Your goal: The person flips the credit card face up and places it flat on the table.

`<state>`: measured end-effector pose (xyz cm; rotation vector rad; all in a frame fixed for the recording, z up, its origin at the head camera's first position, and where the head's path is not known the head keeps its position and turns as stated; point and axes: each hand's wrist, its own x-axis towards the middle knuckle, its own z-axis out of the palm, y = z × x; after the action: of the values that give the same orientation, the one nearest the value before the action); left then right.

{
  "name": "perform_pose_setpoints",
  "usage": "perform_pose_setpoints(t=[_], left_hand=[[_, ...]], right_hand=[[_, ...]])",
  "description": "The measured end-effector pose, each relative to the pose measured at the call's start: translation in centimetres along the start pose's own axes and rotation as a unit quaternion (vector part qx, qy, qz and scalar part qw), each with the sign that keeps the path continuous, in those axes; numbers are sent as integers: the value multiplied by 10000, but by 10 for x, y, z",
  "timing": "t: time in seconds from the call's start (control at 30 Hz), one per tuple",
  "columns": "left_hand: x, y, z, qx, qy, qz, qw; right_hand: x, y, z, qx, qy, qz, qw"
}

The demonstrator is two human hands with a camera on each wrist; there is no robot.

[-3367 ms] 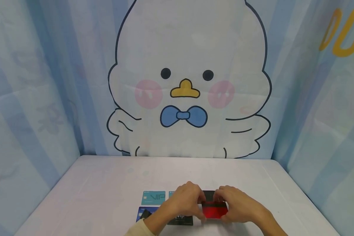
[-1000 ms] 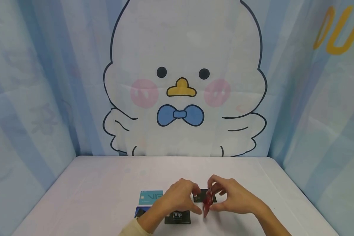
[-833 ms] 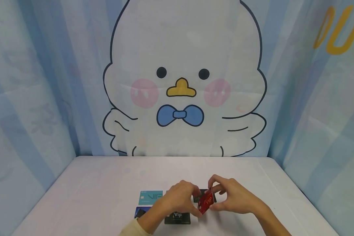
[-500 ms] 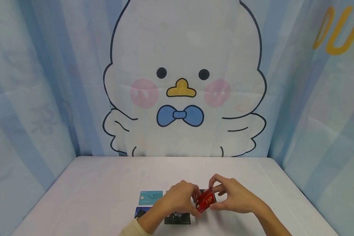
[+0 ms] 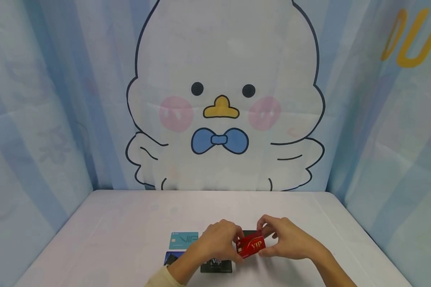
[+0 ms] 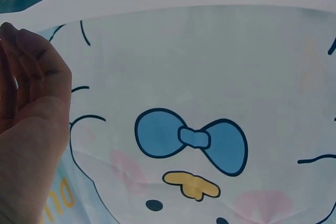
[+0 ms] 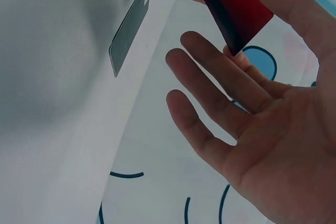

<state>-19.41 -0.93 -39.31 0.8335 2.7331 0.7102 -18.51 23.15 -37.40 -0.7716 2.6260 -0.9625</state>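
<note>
Between the two hands, a red VIP card (image 5: 251,245) is held tilted above the white table, its printed face towards the head camera. The left hand (image 5: 220,240) grips the card's left end with fingers and thumb. At the right end, the right hand (image 5: 291,241) pinches it by thumb and index finger. In the right wrist view the thumb and index finger meet the red card (image 7: 239,11), while the other fingers are spread. A black card (image 5: 249,232) lies behind the red one, mostly hidden.
A teal VIP card (image 5: 184,240) lies left of the hands on the white table (image 5: 129,231). Nearer are a blue card (image 5: 171,255), partly covered by the left arm, and a black Vip card (image 5: 216,268). A duck-printed curtain (image 5: 219,171) stands behind the table.
The red card has turned from its striped back, through edge-on, to its VIP face, and now hides most of the black card. The left hand has come to hold its left end.
</note>
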Motion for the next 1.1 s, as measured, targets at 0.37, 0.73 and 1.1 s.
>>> perform_pose_setpoints(t=[0.37, 0.73, 1.1], left_hand=[[1, 0, 1, 36, 30, -13, 10000], [3, 3, 7, 225, -23, -6, 9997], [3, 7, 15, 612, -134, -86, 9980]], right_hand=[[-3, -1, 1, -234, 27, 410, 9989], [-2, -1, 4, -404, -66, 637, 9971], [1, 1, 12, -593, -205, 793, 9949]])
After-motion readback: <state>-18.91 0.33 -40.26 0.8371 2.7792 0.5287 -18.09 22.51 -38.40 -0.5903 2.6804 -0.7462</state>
